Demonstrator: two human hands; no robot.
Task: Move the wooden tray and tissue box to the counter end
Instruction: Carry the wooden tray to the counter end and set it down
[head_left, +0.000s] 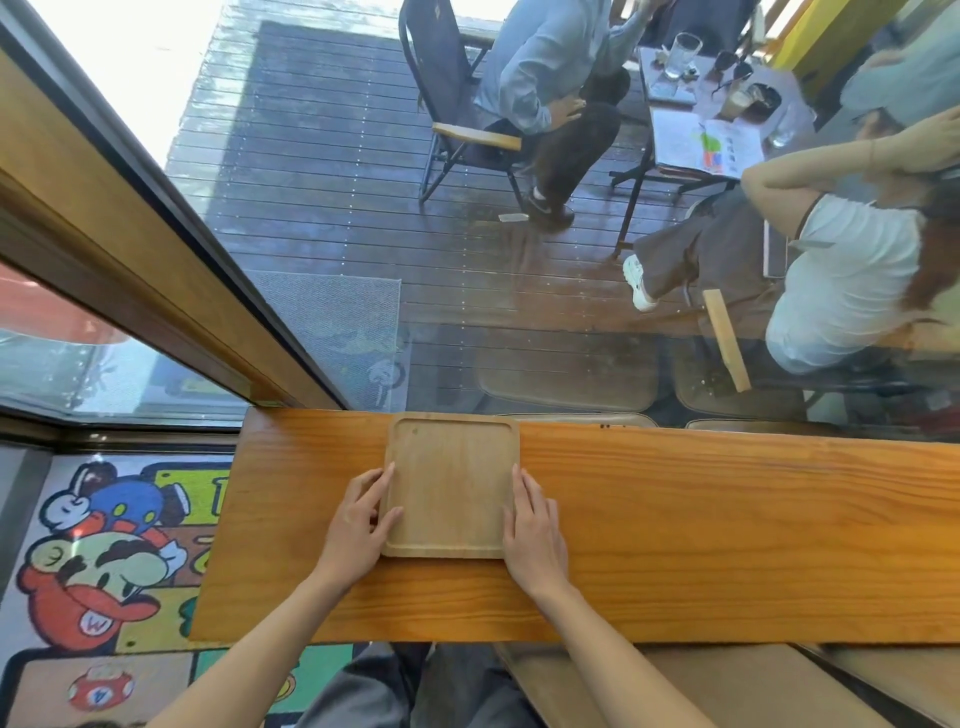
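— What's on the far left?

— I see a cartoon floor mat (104, 561) below the left end of the wooden counter (675, 545), which runs along a window.

— And the hands?

— My left hand (358, 525) lies on the counter against the left edge of the wooden tray (452, 483), fingers loosely spread, thumb on the rim. It presses the side — I wouldn't call it a lift. The tray sits flat near the counter's left end, its far edge at the window side. My right hand (535, 535) mirrors the left one, fingers straight along the tray's right edge.

— The tissue box?

— I can't see it from here.
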